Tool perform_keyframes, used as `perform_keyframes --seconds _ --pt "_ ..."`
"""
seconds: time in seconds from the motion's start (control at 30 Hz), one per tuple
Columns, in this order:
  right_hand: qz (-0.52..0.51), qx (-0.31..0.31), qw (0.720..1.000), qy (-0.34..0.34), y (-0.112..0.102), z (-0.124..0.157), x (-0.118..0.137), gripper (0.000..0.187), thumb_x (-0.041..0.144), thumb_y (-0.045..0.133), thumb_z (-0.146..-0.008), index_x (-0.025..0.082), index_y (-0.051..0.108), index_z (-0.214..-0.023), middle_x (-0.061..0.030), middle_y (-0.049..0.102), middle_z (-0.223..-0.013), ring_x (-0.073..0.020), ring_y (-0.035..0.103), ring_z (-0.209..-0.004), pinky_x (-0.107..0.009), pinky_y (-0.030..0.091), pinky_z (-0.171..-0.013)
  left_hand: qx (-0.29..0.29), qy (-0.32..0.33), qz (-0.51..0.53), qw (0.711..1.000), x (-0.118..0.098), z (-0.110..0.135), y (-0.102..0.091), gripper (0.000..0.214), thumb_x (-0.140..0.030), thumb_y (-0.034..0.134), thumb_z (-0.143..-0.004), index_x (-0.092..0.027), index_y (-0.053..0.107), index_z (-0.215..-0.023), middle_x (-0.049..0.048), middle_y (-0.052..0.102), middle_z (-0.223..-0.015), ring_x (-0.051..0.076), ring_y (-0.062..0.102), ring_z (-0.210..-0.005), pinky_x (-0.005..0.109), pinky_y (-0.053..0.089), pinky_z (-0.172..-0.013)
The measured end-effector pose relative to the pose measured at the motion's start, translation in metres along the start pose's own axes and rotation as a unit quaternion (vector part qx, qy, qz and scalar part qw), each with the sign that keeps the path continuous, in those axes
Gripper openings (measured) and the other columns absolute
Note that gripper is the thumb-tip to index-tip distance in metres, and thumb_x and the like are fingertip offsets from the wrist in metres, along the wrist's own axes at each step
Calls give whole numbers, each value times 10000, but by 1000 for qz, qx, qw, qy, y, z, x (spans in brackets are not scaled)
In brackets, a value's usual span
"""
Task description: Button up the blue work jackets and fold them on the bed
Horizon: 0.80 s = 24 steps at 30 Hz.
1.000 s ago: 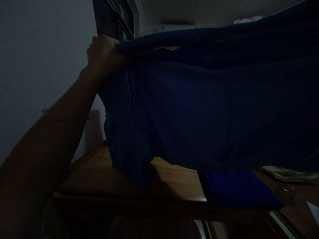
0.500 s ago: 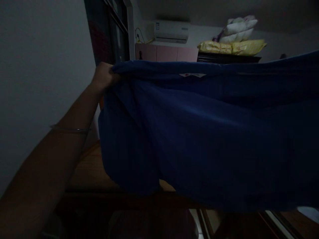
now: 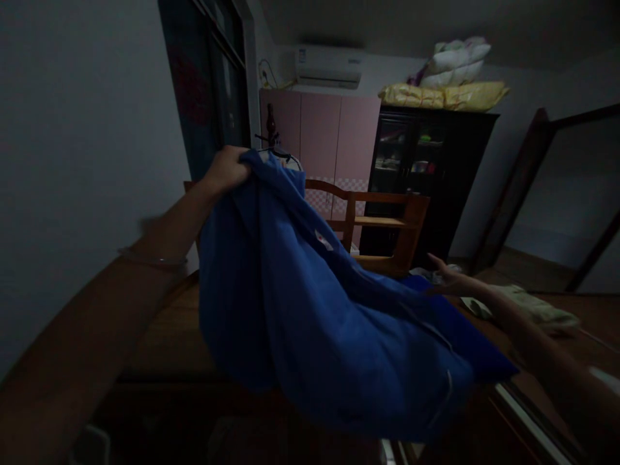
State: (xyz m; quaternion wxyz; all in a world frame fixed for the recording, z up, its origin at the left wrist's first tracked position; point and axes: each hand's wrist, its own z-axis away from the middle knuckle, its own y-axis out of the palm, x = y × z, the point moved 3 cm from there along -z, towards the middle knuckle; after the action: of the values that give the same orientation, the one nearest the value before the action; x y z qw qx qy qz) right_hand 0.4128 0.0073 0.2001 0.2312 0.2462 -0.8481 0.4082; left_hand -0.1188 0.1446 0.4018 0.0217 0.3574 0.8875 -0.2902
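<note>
At the upper left, my left hand (image 3: 228,169) is closed around one top corner of a blue garment (image 3: 310,310). The cloth hangs from it and slopes down to the right, with a small white label inside its upper edge and pale trim near its lower right. My right hand (image 3: 450,282) is on the right with thumb and fingers apart. It is beside the garment's far edge; whether they touch I cannot tell. A brighter blue flat piece (image 3: 467,332) lies under and beyond the garment on that side.
A wooden surface (image 3: 165,329) lies below, and a wooden rack (image 3: 382,223) stands behind. Pale green cloth (image 3: 527,307) lies at the right. Beyond are pink cabinets (image 3: 320,129), a black cabinet (image 3: 465,168) and, at the left, a wall (image 3: 87,129). A clothes hanger (image 3: 279,152) shows behind the garment.
The garment's right side has dropped, so the cloth no longer spans the view. My right hand has come into sight, and my left hand has shifted slightly right and down, still holding on.
</note>
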Motion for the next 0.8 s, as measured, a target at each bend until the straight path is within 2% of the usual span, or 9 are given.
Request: perform_keyframes --seconds 0.07,0.1,0.17,0.23,0.33,0.43,0.53,0.63,0.8 --pt "-12 88 996 -30 49 -11 19 861 189 871 -390 207 564 -1193 -131 583 -1202 -234 590 -1050 -284 458 -856 27 29 8 999 -12 5 6 255 -219 514 -779 -155 683 -958 -4 699 -940 163 613 -886 248 457 -799" --pt "-13 154 986 -67 74 -15 33 941 234 861 -456 217 461 -1308 -147 480 -1332 -250 493 -1192 -316 388 -973 40 34 8 999 -17 8 9 274 -227 511 -773 -175 684 -978 1 702 -961 175 618 -907 257 459 -814" --pt "-27 224 965 -132 116 -21 65 997 322 825 -558 242 307 -1406 -133 319 -1455 -265 319 -1326 -360 252 -1085 61 35 6 998 -25 13 11 301 -240 496 -769 -197 681 -1002 6 703 -989 193 623 -938 262 462 -825" --pt "-78 255 945 -187 152 -24 97 1016 387 780 -630 255 192 -1448 -106 252 -1490 -256 279 -1347 -364 231 -1104 69 43 5 997 -30 16 11 308 -243 480 -768 -201 681 -997 4 703 -989 198 627 -942 250 465 -813" --pt "-112 291 924 -223 197 -22 137 1049 397 784 -626 236 167 -1460 -91 359 -1439 -259 374 -1291 -365 329 -1061 61 70 4 996 -36 17 4 299 -249 467 -779 -202 683 -981 -1 701 -957 188 636 -899 238 465 -779" --pt "25 339 923 -180 223 -22 158 685 318 736 -690 220 468 -1313 -39 601 -1210 -223 581 -1058 -278 474 -890 44 82 -62 994 -34 19 -9 289 -242 472 -799 -204 664 -1012 13 670 -983 178 614 -909 259 455 -796" --pt "182 311 927 -99 209 -36 163 258 222 649 -736 149 679 -981 -79 696 -940 -231 646 -877 -264 496 -773 -1 42 -209 977 -15 21 -27 297 -300 542 -790 -197 633 -1053 44 581 -1121 195 556 -958 325 439 -840" --pt "235 223 945 -51 162 -65 162 232 205 606 -749 109 679 -947 -164 673 -951 -280 622 -969 -315 474 -826 -7 -19 -306 952 20 23 -43 377 -421 626 -741 -177 623 -1029 66 552 -1126 229 527 -966 418 428 -871" --pt "243 81 966 20 70 -120 166 219 246 552 -796 76 677 -853 -190 659 -852 -285 638 -887 -367 493 -767 114 -168 -331 921 69 26 -40 483 -542 689 -658 -85 635 -805 71 600 -693 299 593 -870 496 483 -772"
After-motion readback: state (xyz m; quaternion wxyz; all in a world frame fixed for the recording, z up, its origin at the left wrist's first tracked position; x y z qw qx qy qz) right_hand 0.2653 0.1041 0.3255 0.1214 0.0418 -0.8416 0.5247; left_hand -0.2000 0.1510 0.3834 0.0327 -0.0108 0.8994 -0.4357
